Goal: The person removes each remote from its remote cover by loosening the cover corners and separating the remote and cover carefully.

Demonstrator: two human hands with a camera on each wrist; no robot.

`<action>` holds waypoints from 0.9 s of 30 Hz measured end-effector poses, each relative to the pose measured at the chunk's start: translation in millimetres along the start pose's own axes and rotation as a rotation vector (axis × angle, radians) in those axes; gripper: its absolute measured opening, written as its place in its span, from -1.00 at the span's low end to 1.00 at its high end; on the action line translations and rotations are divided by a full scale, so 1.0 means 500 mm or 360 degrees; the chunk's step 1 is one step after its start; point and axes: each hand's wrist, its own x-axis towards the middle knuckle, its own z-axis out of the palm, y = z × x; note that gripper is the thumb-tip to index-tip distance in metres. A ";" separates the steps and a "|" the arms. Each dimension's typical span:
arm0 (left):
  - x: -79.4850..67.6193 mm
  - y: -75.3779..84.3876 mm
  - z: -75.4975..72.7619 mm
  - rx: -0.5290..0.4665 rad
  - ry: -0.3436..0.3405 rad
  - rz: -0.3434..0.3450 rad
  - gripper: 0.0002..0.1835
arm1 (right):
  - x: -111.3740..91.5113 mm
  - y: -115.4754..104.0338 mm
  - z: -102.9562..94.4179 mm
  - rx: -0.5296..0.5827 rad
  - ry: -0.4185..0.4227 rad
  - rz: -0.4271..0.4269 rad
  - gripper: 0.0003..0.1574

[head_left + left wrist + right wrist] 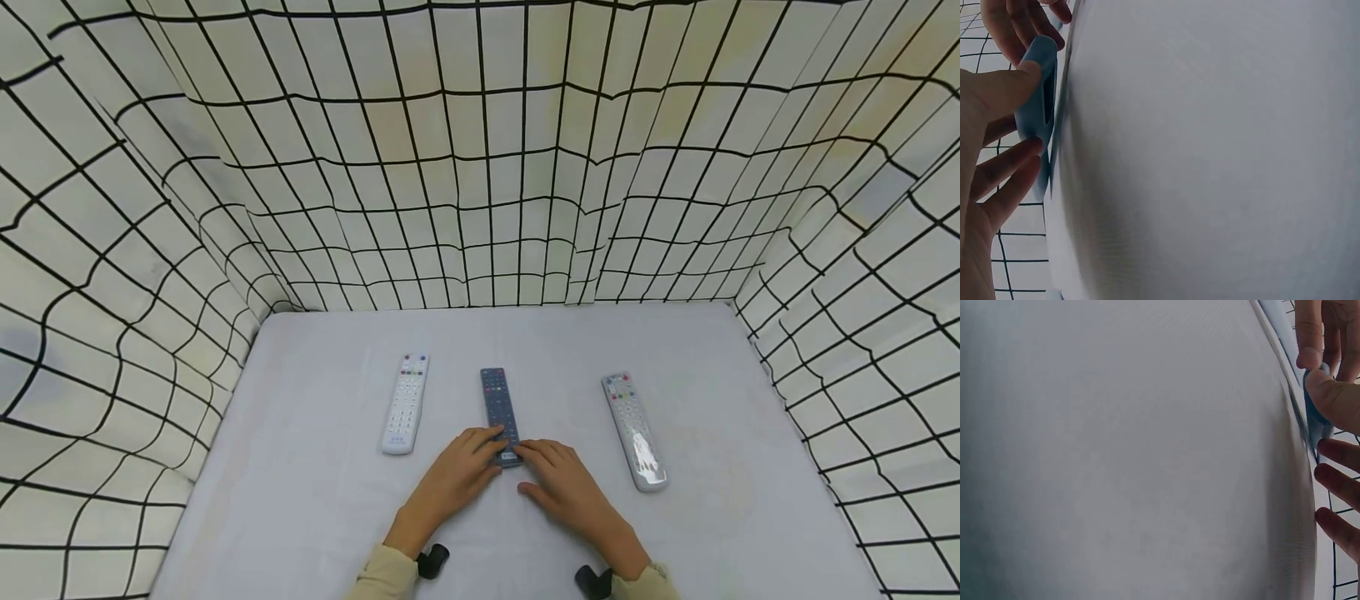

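A dark grey-blue remote control (497,400) lies on the white table between two lighter ones, its button side up. At its near end, my left hand (456,473) grips the left side, the fingers reaching over the lower buttons. My right hand (564,490) holds the same end from the right. In the left wrist view the near end of the remote control (1027,122) shows between thumb and fingers. The right wrist view has the thumb on the end of the remote control (1311,411), with the other fingers spread along its side.
A white remote control (406,404) lies to the left, and a whitish one (634,433), shiny at its lower part, to the right. White walls with a black grid (502,183) rise behind and on both sides of the table (315,500).
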 end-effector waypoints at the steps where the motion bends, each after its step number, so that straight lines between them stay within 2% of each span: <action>1: 0.000 0.001 -0.002 -0.0009 0.0018 0.0009 -0.56 | 0.000 0.000 0.001 0.0010 0.0025 -0.0006 -0.29; 8: 0.004 0.014 -0.021 0.0000 0.0135 0.0046 -0.58 | 0.002 -0.003 -0.007 0.0137 0.0262 -0.0096 -0.31; 15: 0.021 0.033 -0.047 -0.0019 0.0334 0.0128 -0.58 | 0.013 -0.009 -0.025 0.0287 0.0535 -0.0182 -0.36; 22: 0.042 0.049 -0.069 -0.0046 0.0483 0.0191 -0.61 | 0.024 -0.016 -0.042 0.0461 0.0636 -0.0165 -0.43; 27: 0.057 0.060 -0.083 -0.0109 0.0546 0.0197 -0.67 | 0.039 -0.023 -0.060 0.0560 0.0718 -0.0193 -0.52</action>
